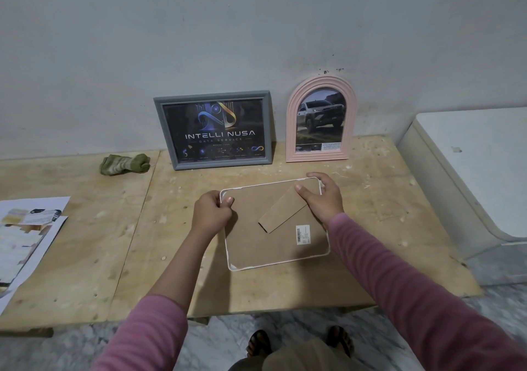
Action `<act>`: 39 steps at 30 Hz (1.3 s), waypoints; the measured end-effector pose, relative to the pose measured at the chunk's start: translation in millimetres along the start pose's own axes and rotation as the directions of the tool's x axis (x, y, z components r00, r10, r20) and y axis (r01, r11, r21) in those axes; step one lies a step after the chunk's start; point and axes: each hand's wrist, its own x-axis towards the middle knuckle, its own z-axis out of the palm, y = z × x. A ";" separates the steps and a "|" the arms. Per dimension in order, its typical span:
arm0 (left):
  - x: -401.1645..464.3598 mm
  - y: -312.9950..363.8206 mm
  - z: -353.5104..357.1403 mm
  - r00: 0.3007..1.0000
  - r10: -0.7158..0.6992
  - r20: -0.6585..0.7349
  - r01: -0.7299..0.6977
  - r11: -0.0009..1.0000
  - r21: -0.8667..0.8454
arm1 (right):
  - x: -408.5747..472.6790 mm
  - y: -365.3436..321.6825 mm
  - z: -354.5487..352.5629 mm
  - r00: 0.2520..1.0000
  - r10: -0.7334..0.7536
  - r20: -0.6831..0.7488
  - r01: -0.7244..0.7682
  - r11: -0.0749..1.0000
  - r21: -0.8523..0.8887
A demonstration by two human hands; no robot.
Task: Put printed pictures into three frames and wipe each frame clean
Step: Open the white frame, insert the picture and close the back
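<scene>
A white-rimmed frame (273,245) lies face down on the plywood table, its brown backing board and folded stand (282,211) showing. My left hand (212,211) grips its far left corner, thumb on the backing. My right hand (323,196) holds the far right corner, thumb pressed on the stand. A grey frame (215,128) with a dark logo print and a pink arched frame (320,119) with a car picture lean upright against the wall. A green cloth (124,164) lies crumpled to the left of the grey frame.
Printed sheets (27,233) lie at the table's left edge. A white appliance (470,176) stands against the table's right side. The plywood table (385,199) ends near my body, with my sandalled feet (259,342) on the marble floor below.
</scene>
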 end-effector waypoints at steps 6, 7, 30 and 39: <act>9.1 -2.8 -7.4 0.981 -0.075 0.181 0.139 0.916 -0.375 | 6.4 6.9 -0.5 0.998 0.044 -0.051 -0.041 0.998 0.041; 6.9 -2.6 -8.1 0.967 -0.082 0.241 0.184 0.880 -0.437 | 8.8 7.0 -0.8 0.995 0.075 -0.072 -0.070 0.995 0.069; 7.9 20.6 -25.5 0.829 -0.207 0.520 0.447 0.804 -0.392 | -42.9 4.7 -2.9 0.814 -0.169 0.556 0.570 0.418 -0.707; 18.2 48.9 -38.6 0.798 -0.253 0.547 0.514 0.759 -0.399 | -34.4 -4.7 4.5 0.475 -0.661 0.580 0.811 0.074 -0.580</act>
